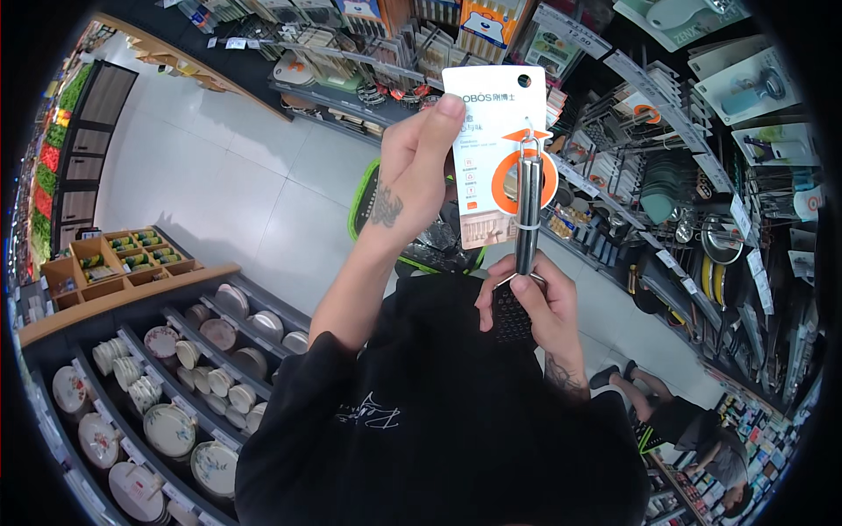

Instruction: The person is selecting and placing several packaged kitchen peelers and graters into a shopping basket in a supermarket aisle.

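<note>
A metal hand grater hangs from a white and orange packaging card (473, 171), held up before my chest. The grater's steel handle (528, 184) lies against the card, with its hanging loop near the card's middle and a clear tie around it. My left hand (414, 164) pinches the card's upper left edge, thumb on the front. Lower down, my right hand (552, 299) grips the grater at the neck below the handle. Its perforated grating plate (512, 312) shows between the fingers, dark against my black shirt. The card bears printed writing.
A green-rimmed black shopping basket (360, 204) with dark items stands beyond my hands. Racks of kitchen tools (664, 204) run along the right. Shelves of plates (170, 430) and bowls (223, 381) fill the lower left. Another person (697, 427) is at the lower right.
</note>
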